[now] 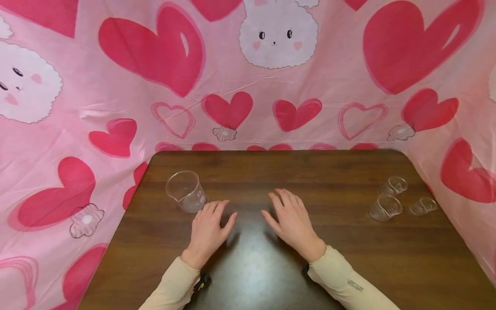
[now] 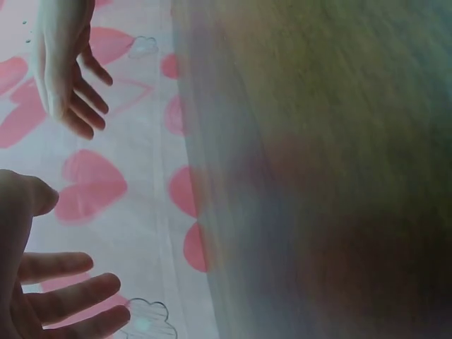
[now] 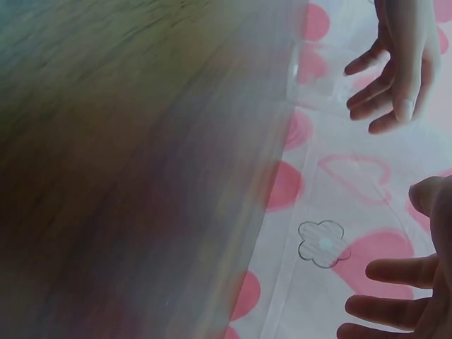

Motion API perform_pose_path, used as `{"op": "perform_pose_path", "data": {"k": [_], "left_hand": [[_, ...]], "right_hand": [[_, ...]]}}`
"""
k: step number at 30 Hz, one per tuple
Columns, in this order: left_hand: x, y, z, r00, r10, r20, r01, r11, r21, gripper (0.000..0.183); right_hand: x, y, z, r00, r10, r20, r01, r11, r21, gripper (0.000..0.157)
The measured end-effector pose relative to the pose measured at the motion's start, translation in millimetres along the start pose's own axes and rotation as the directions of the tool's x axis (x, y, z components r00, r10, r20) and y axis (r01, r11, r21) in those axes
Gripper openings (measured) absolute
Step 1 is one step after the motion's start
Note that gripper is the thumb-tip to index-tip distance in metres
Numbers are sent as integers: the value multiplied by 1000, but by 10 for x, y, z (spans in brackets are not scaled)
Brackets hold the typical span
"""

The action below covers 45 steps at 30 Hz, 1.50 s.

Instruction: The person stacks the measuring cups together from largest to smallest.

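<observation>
The left hand and right hand hover, fingers relaxed and empty, apparently pre-grasp; taking the large beaker would call for a leftward reach.

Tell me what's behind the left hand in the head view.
Beyond the left hand, slightly leftward, stands a clear beaker on the brown table. Whatever the hand itself covers cannot be seen.
</observation>
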State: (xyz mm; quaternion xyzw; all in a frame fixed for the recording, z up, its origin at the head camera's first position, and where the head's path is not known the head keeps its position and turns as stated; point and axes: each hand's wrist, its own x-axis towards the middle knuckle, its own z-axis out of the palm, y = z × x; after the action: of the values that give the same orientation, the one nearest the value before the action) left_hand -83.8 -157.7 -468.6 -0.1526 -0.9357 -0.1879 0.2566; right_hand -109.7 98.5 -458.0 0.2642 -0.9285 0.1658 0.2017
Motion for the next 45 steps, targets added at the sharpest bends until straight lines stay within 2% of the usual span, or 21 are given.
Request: {"op": "perform_pose_path", "data": {"k": [6, 12, 19, 24, 30, 36, 39, 45], "left_hand": [[-18, -32, -26, 999, -33, -19, 32, 999, -30, 37], [-11, -73, -62, 996, -32, -89, 27, 998, -52, 32], [19, -134, -109, 981, -34, -192, 19, 997, -80, 21], [30, -165, -157, 972, -60, -226, 38, 994, -99, 15], [13, -228, -222, 962, -86, -260, 58, 992, -112, 16], [2, -361, -246, 925, -98, -368, 49, 989, -139, 17], [-10, -430, -264, 900, -142, -412, 78, 983, -168, 17], [11, -563, -315, 840, -235, -489, 107, 955, -276, 12]], "right_hand": [[44, -72, 31, 1000, -21, 5, 21, 1000, 10, 48], [136, -134, 77, 999, -48, 6, 48, 999, 16, 48], [264, -212, 141, 997, -80, 6, 79, 997, 22, 48], [341, -287, 179, 996, -95, 2, 94, 995, 29, 47], [402, -385, 215, 995, -104, 0, 104, 994, 39, 47], [484, -462, 251, 993, -121, -5, 121, 992, 35, 48], [522, -499, 268, 992, -127, -2, 127, 992, 28, 47], [595, -571, 300, 991, -136, 9, 136, 991, 14, 46]]}}
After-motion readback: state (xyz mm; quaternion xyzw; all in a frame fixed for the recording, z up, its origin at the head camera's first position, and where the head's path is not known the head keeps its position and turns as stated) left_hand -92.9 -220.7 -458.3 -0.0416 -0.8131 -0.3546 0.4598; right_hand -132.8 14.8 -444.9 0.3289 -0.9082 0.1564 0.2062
